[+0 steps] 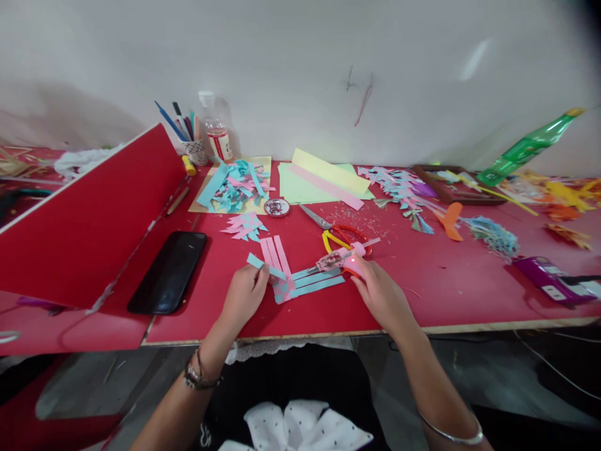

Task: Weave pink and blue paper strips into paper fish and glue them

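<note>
My left hand [246, 291] pinches a light-blue paper strip [277, 272] between thumb and fingers, over the left part of a woven piece. That woven piece [285, 291] lies flat near the table's front edge, pink and blue strips crossing in a small checkered patch. Its loose pink strips [276, 252] point away from me and its loose blue strips [322, 285] point right. In my right hand [375, 289] is a pink glue gun [357, 252] with an orange trigger and a clear stick at its back. The gun's nozzle points left, above the blue strips.
Scissors [317, 218] lie just behind the glue gun. Cut strips [239, 185], paper sheets [323, 178] and a round tin [277, 207] sit farther back. A black phone [168, 272] and a leaning red board [101, 222] stand left; a green bottle [530, 147] leans at right.
</note>
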`<state>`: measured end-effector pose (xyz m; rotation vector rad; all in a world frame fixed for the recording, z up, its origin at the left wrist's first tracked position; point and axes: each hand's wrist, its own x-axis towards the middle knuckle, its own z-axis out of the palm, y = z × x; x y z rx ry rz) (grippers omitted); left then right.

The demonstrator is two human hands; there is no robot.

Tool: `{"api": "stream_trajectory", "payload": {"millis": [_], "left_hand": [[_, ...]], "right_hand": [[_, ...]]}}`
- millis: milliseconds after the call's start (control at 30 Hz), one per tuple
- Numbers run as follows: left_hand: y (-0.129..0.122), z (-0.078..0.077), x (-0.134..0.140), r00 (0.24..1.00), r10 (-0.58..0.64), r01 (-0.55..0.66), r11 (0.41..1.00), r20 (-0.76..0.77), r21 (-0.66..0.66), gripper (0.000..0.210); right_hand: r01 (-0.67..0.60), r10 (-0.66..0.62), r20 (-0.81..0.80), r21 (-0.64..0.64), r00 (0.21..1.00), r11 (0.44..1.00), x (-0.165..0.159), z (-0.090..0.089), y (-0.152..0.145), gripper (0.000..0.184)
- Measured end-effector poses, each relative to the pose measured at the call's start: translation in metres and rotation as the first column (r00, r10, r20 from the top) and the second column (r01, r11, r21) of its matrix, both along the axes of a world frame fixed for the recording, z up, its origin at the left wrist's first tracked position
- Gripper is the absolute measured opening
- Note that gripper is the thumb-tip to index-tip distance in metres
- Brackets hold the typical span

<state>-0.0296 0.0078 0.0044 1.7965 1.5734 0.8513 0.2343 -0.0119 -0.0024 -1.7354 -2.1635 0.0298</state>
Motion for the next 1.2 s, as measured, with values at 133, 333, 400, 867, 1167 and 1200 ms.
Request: {"api": "stream_trajectory", "payload": {"millis": [133, 333, 400, 867, 1167, 1200], "left_hand": [[0.001, -0.001, 0.000, 1.000, 0.004, -0.004, 1.000, 0.003, -0.004, 0.042], [0.001, -0.001, 0.000, 1.000, 0.006, -0.006, 1.000, -0.001, -0.004, 0.041], [0.000, -0.001, 0.000, 1.000, 0.007, -0.007, 1.000, 0.001, 0.002, 0.042], [0.000, 0.000, -0.001, 1.000, 0.006, -0.006, 1.000, 0.019, 0.004, 0.042], [0.002, -0.001, 0.000, 1.000, 0.010, -0.010, 1.000, 0.018, 0.007, 0.042], [0.002, -0.001, 0.000, 1.000, 0.011, -0.011, 1.000, 0.017, 0.009, 0.042]], "right_hand": [[0.035, -0.035, 0.044, -0.005, 0.998, 0.999, 0.006, 0.000, -0.001, 0.043], [0.061, -0.061, 0.054, 0.000, 0.997, 0.998, 0.012, 0.002, -0.001, 0.041], [0.067, -0.068, 0.067, 0.011, 0.995, 0.998, 0.013, 0.003, -0.001, 0.041], [0.122, -0.138, 0.164, 0.106, 0.977, 0.987, 0.018, 0.005, -0.003, 0.040], [0.135, -0.170, 0.237, 0.158, 0.957, 0.978, 0.020, 0.011, -0.004, 0.040], [0.134, -0.172, 0.246, 0.164, 0.954, 0.977, 0.020, 0.012, -0.004, 0.040]]}}
